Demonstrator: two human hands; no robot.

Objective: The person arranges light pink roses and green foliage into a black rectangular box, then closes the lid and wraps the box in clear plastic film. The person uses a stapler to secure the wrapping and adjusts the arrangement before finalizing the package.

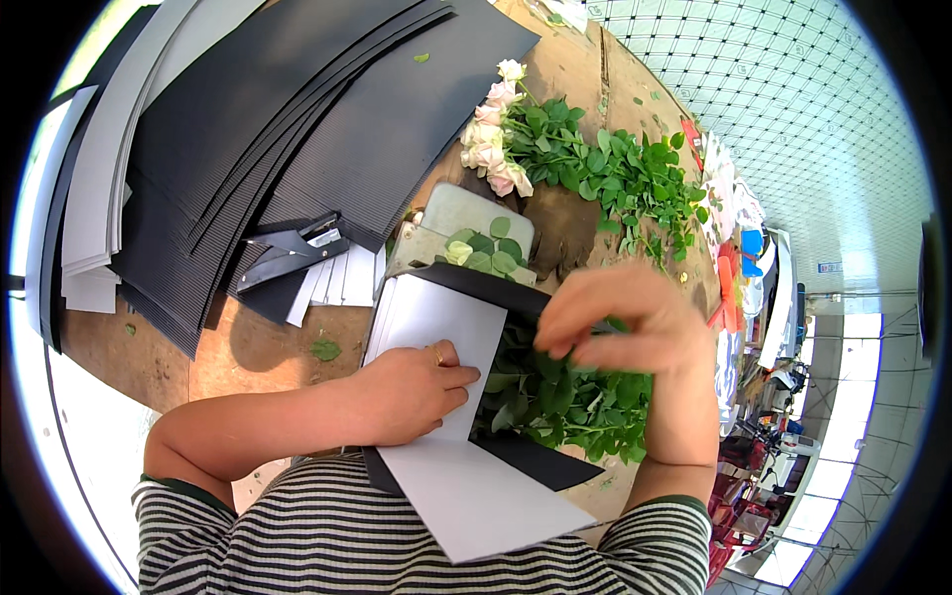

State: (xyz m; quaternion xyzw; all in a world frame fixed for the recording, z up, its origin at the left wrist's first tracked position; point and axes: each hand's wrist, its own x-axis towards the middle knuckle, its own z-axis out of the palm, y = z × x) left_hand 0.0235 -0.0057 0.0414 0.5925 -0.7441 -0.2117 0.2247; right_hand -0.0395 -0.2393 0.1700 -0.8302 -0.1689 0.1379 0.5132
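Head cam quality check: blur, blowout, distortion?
Head view: right hand motion-blurred, left hand looks sharper; far left edge blown out; gridded white surface bends toward the rim; dark shadow on the wooden table near the stapler.

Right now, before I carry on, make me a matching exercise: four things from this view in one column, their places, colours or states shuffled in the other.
Things
1. Left hand
2. Stapler
3. Right hand
4. Roses

Places, colours or states
A. Pale pink
B. Blurred, over green leaves
C. Resting on white paper
D. Lying by the black sheets

Right pairs: 1-C, 2-D, 3-B, 4-A
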